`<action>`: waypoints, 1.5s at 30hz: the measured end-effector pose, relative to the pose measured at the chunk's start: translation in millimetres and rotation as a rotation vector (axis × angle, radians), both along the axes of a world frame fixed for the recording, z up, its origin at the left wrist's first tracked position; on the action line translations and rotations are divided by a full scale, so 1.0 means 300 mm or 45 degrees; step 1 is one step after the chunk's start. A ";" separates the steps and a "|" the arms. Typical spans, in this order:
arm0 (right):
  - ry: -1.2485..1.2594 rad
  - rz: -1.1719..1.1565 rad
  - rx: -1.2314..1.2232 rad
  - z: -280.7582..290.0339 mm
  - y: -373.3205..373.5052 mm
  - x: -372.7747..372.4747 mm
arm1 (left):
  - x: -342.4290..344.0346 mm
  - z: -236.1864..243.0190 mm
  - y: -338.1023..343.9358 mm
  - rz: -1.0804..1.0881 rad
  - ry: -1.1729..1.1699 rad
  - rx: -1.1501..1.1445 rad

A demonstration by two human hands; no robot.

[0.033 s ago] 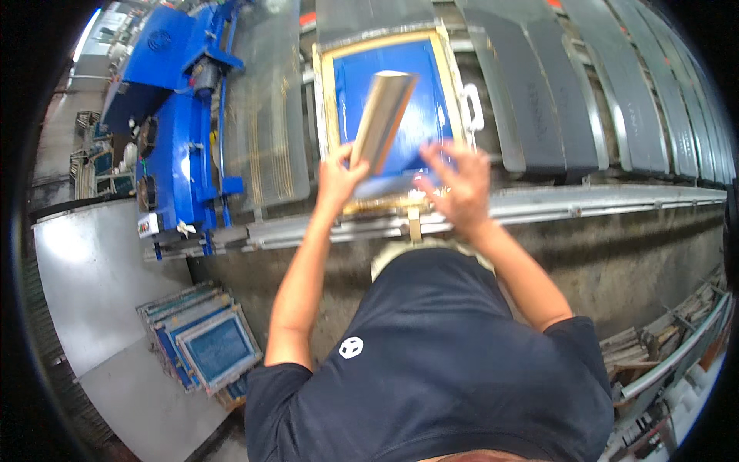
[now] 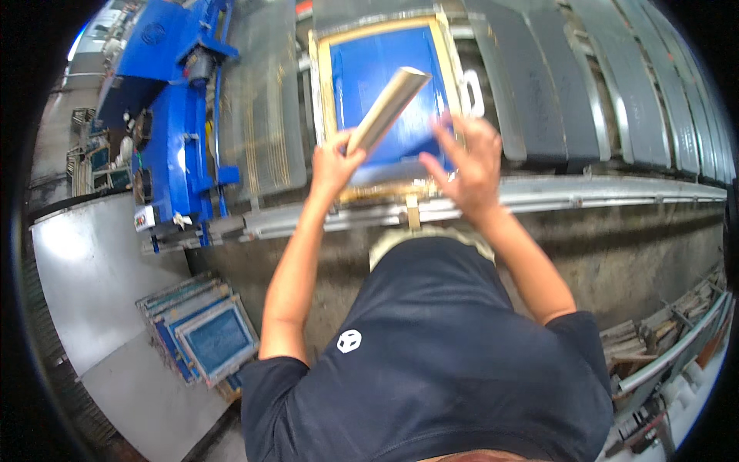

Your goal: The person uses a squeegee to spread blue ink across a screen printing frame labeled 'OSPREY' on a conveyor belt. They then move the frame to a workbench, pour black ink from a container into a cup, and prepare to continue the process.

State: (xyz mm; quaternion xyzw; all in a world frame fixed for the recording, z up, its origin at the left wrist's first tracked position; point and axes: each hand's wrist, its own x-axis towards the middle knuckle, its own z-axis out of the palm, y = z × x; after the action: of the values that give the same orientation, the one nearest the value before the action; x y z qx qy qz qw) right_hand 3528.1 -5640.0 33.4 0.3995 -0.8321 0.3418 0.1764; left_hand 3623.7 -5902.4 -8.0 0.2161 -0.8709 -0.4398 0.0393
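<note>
My left hand (image 2: 336, 160) is closed on the near end of a long pale squeegee (image 2: 391, 104), held slanting up to the right over a screen frame. The frame (image 2: 326, 77) has a pale yellowish border around a glossy blue screen (image 2: 362, 65) and a white handle (image 2: 472, 92) on its right side. My right hand (image 2: 468, 158) is open, fingers spread and slightly blurred, over the screen's right near part. Whether its fingertips touch the screen I cannot tell.
A blue machine (image 2: 173, 146) stands at left beside grey pallets (image 2: 262, 92), which continue to the right (image 2: 570, 92). A metal rail (image 2: 554, 192) runs along the near edge. Screen frames (image 2: 196, 323) lean at lower left by a metal sheet (image 2: 92, 277). Long pieces (image 2: 647, 331) lie at lower right.
The squeegee now leans further to the right, its far end shifted rightward. My left hand has moved slightly up and left, and my right hand slightly up and right.
</note>
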 end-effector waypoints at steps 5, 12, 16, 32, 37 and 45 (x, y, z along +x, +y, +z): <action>-0.073 0.266 0.455 -0.071 0.064 -0.016 | 0.096 -0.068 0.108 -0.406 0.091 -0.423; -0.409 0.332 0.416 -0.341 0.174 0.154 | 0.308 -0.230 0.255 -0.533 0.041 -0.697; -0.451 0.398 0.418 -0.350 0.205 0.207 | 0.355 -0.221 0.259 -0.530 0.092 -0.619; -0.573 0.490 0.358 -0.324 -0.052 -0.244 | -0.065 -0.065 -0.060 -0.537 -0.376 -0.335; -0.691 0.480 0.443 -0.358 -0.085 -0.273 | -0.100 -0.142 -0.094 -0.531 -0.489 -0.188; -1.018 0.525 0.546 -0.387 -0.067 -0.276 | -0.113 -0.244 -0.104 -0.610 -0.648 -0.025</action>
State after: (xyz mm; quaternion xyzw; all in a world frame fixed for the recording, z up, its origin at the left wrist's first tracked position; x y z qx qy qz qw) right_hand 3445.1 -5660.0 -82.7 0.4207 -0.7899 0.3171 -0.3138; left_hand 3589.6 -5933.6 -81.1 0.1078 -0.8829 -0.3600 -0.2814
